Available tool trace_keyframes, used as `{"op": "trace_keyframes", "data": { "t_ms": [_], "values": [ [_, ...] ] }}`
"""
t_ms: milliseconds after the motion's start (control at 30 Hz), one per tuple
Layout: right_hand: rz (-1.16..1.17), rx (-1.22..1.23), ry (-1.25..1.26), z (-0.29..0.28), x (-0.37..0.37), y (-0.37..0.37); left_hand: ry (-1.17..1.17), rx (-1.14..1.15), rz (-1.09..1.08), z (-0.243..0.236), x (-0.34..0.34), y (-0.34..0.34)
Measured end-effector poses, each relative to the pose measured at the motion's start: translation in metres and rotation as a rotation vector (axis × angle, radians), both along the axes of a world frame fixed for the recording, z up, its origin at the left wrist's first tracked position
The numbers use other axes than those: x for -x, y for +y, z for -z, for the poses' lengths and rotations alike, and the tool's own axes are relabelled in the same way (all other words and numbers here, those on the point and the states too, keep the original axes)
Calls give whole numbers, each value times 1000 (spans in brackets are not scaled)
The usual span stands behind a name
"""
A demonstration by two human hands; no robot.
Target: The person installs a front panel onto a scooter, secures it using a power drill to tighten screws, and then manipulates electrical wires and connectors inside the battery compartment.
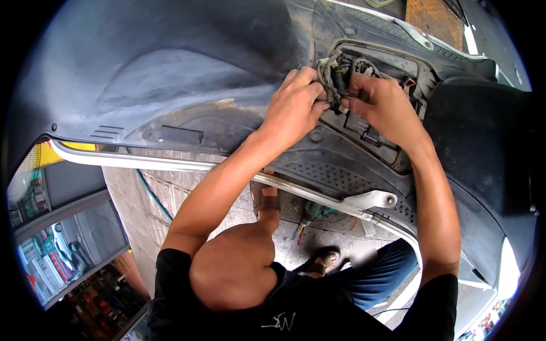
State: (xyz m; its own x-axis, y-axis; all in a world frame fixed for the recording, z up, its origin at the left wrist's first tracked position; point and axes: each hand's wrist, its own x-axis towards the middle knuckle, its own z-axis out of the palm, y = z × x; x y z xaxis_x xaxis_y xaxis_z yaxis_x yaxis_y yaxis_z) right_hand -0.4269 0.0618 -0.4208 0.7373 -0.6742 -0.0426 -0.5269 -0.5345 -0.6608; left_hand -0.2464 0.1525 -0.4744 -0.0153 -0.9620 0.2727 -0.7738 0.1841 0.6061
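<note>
Both my hands are in the open compartment (392, 52) in the dark scooter's floorboard (327, 170). A bundle of dusty wires (340, 77) with connectors bulges from its left end. My left hand (297, 103) is closed at the left side of this bundle, fingertips pinching the wires. From the right, my right hand (385, 105) reaches in with thumb and fingers pinched at the wiring; the exact piece between them is mostly hidden. A small pale connector (343, 109) shows just below its thumb. Beneath the right hand lies a black box-like part (361, 126) in the compartment.
A silver side rail (170, 165) with a folded footrest (372, 200) runs along the scooter's near side. On the paving below lie a green power tool (313, 210) and a screwdriver (299, 234). The black seat section (483, 148) rises at right. A green hose (151, 190) crosses the ground.
</note>
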Motion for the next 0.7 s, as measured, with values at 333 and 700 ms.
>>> {"op": "trace_keyframes", "data": {
  "t_ms": [333, 700],
  "values": [
    [131, -66, -72, 13, 0, 15, 36, 11, 5, 5, -4, 1],
    [3, -35, -89, 7, 1, 18, 77, 57, 11, 11, -7, 2]
  ]
}}
